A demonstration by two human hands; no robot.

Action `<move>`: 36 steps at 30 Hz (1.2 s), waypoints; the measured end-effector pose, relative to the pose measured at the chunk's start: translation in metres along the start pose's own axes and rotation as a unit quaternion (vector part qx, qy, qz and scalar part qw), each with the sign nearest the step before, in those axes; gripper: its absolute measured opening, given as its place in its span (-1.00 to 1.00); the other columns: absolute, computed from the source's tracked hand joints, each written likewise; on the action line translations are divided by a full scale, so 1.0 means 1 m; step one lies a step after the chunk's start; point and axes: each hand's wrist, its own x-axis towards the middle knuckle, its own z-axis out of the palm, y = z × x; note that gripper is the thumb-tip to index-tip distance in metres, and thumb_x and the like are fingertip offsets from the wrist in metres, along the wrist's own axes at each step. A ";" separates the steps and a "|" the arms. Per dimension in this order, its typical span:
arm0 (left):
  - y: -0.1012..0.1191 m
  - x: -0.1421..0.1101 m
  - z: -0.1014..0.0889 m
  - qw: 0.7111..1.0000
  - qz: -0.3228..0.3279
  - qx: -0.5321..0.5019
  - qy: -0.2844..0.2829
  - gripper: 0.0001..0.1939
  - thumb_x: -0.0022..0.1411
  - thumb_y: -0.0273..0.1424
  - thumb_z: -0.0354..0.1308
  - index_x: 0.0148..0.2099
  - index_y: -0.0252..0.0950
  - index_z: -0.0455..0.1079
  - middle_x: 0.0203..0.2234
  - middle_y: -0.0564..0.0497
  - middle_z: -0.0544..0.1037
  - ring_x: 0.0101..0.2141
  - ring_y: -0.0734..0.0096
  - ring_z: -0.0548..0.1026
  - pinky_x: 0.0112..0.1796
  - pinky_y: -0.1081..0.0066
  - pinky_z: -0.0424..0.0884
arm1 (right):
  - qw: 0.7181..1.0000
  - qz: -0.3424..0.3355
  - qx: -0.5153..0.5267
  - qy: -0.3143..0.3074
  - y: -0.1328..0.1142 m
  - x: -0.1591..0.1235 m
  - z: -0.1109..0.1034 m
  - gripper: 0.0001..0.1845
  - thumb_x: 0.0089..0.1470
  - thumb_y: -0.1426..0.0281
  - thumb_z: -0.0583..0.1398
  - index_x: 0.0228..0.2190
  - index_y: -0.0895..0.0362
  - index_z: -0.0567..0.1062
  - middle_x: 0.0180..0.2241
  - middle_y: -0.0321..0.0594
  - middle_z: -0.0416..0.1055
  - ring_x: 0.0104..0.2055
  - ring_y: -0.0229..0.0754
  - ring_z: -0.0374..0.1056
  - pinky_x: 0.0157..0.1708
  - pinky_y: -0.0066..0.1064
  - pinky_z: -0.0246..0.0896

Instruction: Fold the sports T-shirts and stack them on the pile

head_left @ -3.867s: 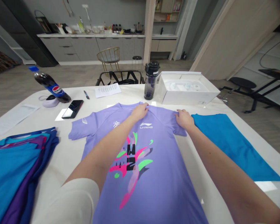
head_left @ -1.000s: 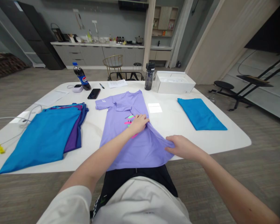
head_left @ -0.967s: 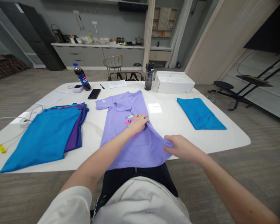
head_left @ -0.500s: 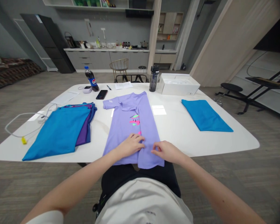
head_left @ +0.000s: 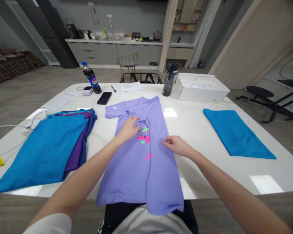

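Note:
A lavender T-shirt [head_left: 132, 162] with a pink and green print lies on the white table, its right side folded inward over the front. One short sleeve points left, and the lower hem hangs past the table's near edge. My left hand [head_left: 130, 129] rests on the upper chest beside bunched fabric, thumb and fingers apart. Over the folded right edge, my right hand [head_left: 177, 145] has its fingers curled together, with no fabric visibly lifted; whether the fingertips touch the cloth is unclear.
Folded blue and purple garments [head_left: 46, 146] are stacked at left; a folded blue garment [head_left: 236, 133] lies right. Behind the shirt are a cola bottle [head_left: 90, 78], a phone [head_left: 104, 97], paper [head_left: 131, 86], a dark tumbler [head_left: 169, 80] and a white box [head_left: 200, 92]. A cable [head_left: 36, 117] trails left.
Both hands have moved up along the shirt, the left from the lower front to the chest, the right slightly along the folded edge. The camera view has shifted closer and lower.

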 end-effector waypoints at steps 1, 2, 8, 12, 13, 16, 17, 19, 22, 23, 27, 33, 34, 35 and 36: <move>-0.011 0.025 0.002 0.999 -0.032 0.022 0.023 -0.56 0.29 -0.41 0.05 0.20 -0.22 0.38 0.14 -0.13 0.49 0.14 0.15 0.45 0.17 0.14 0.31 | 1.000 0.002 -0.007 0.021 0.005 0.023 -0.004 -0.70 0.23 0.16 0.16 -0.38 0.08 0.56 -0.51 -0.30 0.43 -0.43 -0.19 0.34 -0.40 -0.41 0.14; -0.022 0.048 0.004 0.996 -0.064 0.046 0.040 -0.56 0.33 -0.38 0.03 0.23 -0.25 0.36 0.15 -0.17 0.48 0.15 0.09 0.44 0.18 0.08 0.28 | 0.999 0.005 -0.018 0.046 0.009 0.047 -0.008 -0.73 0.22 0.18 0.17 -0.35 0.08 0.56 -0.48 -0.28 0.45 -0.41 -0.18 0.36 -0.37 -0.41 0.16; -0.061 0.129 0.017 0.965 -0.192 0.179 0.010 -0.48 0.40 -0.14 -0.02 0.25 -0.34 0.30 0.11 -0.37 0.48 0.15 -0.24 0.38 0.11 -0.20 0.20 | 0.971 0.060 -0.078 0.217 0.027 0.202 -0.043 -0.63 0.22 0.27 0.18 0.02 0.12 0.50 -0.06 -0.01 0.46 -0.06 -0.01 0.40 -0.02 -0.25 0.28; -0.078 0.143 0.022 0.960 -0.174 0.219 -0.005 -0.62 0.37 -0.20 0.06 0.09 -0.32 0.42 0.03 -0.34 0.52 0.11 -0.23 0.38 0.08 -0.15 0.22 | 0.952 0.135 -0.088 0.262 0.041 0.289 -0.065 -0.43 0.24 0.20 0.16 0.23 0.08 0.33 0.17 0.13 0.31 0.15 0.21 0.28 0.06 0.01 0.27; -0.082 0.144 0.022 0.960 -0.174 0.219 -0.010 -0.66 0.37 -0.21 0.06 0.04 -0.30 0.44 0.00 -0.32 0.54 0.10 -0.22 0.39 0.07 -0.14 0.23 | 0.950 0.159 -0.090 0.255 0.046 0.306 -0.068 -0.40 0.23 0.17 0.17 0.24 0.08 0.33 0.20 0.16 0.27 0.16 0.24 0.26 0.06 0.06 0.26; -0.091 0.145 0.019 0.964 -0.172 0.201 -0.022 -0.73 0.40 -0.23 0.04 -0.02 -0.27 0.44 -0.01 -0.27 0.54 0.06 -0.13 0.44 0.04 -0.06 0.27 | 0.949 0.204 -0.095 0.221 0.062 0.339 -0.072 -0.52 0.18 0.14 0.23 0.06 0.08 0.51 0.14 0.13 0.32 0.10 0.22 0.31 0.03 0.05 0.28; -0.094 0.145 0.018 0.967 -0.167 0.191 -0.022 -0.74 0.42 -0.24 0.02 -0.01 -0.26 0.42 -0.02 -0.24 0.54 0.04 -0.09 0.45 0.03 -0.02 0.28 | 0.950 0.199 -0.095 0.222 0.067 0.344 -0.072 -0.59 0.17 0.15 0.23 -0.02 0.09 0.56 0.08 0.09 0.36 0.05 0.17 0.34 0.01 0.01 0.30; -0.098 0.143 0.014 0.973 -0.156 0.170 -0.022 -0.75 0.45 -0.28 -0.02 0.03 -0.23 0.38 -0.06 -0.18 0.57 0.00 -0.01 0.49 0.02 0.05 0.30 | 0.949 0.170 -0.096 0.246 0.075 0.347 -0.070 -0.68 0.18 0.18 0.20 -0.13 0.09 0.59 -0.03 0.02 0.42 -0.04 0.08 0.37 -0.03 -0.09 0.32; -0.107 0.137 0.008 0.975 -0.146 0.164 -0.002 -0.74 0.47 -0.26 -0.05 0.05 -0.20 0.37 -0.08 -0.14 0.58 -0.02 0.04 0.50 0.03 0.09 0.28 | 0.940 0.144 -0.117 0.286 0.076 0.341 -0.067 -0.70 0.22 0.24 0.15 -0.12 0.09 0.57 -0.06 0.01 0.41 -0.05 0.08 0.36 -0.05 -0.09 0.29; -0.111 0.135 0.005 0.974 -0.146 0.175 0.011 -0.72 0.47 -0.23 -0.05 0.06 -0.20 0.38 -0.05 -0.16 0.56 0.01 0.03 0.48 0.05 0.08 0.27 | 0.935 0.145 -0.131 0.295 0.072 0.338 -0.065 -0.69 0.22 0.27 0.13 -0.09 0.08 0.56 -0.03 0.03 0.40 -0.02 0.11 0.34 -0.04 -0.06 0.27; -0.140 0.124 -0.015 0.950 -0.179 0.248 0.055 -0.59 0.44 -0.22 -0.03 0.21 -0.27 0.32 0.14 -0.30 0.44 0.14 -0.15 0.35 0.09 -0.06 0.19 | 0.915 0.105 -0.190 0.341 0.038 0.331 -0.051 -0.57 0.23 0.42 0.07 0.11 0.13 0.43 0.10 0.14 0.30 0.12 0.22 0.22 0.04 0.07 0.14; -0.175 0.107 -0.043 0.929 -0.220 0.296 0.017 -0.56 0.41 -0.25 -0.03 0.24 -0.33 0.28 0.05 -0.37 0.49 0.11 -0.24 0.34 0.07 -0.14 0.17 | 0.973 -0.084 -0.170 0.129 -0.041 0.352 -0.015 -0.61 0.31 0.31 0.07 0.11 0.06 0.46 0.05 0.01 0.39 0.11 0.13 0.26 0.10 -0.04 0.17; -0.176 0.105 -0.046 0.926 -0.224 0.305 0.016 -0.58 0.41 -0.25 -0.02 0.21 -0.33 0.31 0.03 -0.37 0.50 0.10 -0.23 0.34 0.07 -0.13 0.18 | 0.976 -0.092 -0.167 0.107 -0.052 0.357 -0.008 -0.58 0.32 0.29 0.09 0.16 0.04 0.43 0.07 0.00 0.38 0.12 0.13 0.26 0.10 -0.04 0.18; -0.177 0.102 -0.049 0.923 -0.228 0.311 0.014 -0.61 0.40 -0.25 -0.01 0.16 -0.33 0.35 0.01 -0.36 0.51 0.10 -0.23 0.35 0.06 -0.12 0.18 | 0.976 -0.094 -0.169 0.094 -0.062 0.362 -0.001 -0.53 0.32 0.28 0.10 0.22 0.02 0.37 0.11 0.01 0.36 0.14 0.14 0.26 0.12 -0.01 0.17; -0.177 0.100 -0.051 0.921 -0.232 0.313 0.009 -0.64 0.40 -0.25 0.00 0.10 -0.32 0.40 -0.01 -0.36 0.52 0.09 -0.23 0.35 0.06 -0.12 0.19 | 0.976 -0.092 -0.177 0.086 -0.070 0.366 0.006 -0.48 0.32 0.26 0.11 0.27 0.00 0.32 0.14 0.02 0.34 0.16 0.17 0.25 0.13 0.04 0.16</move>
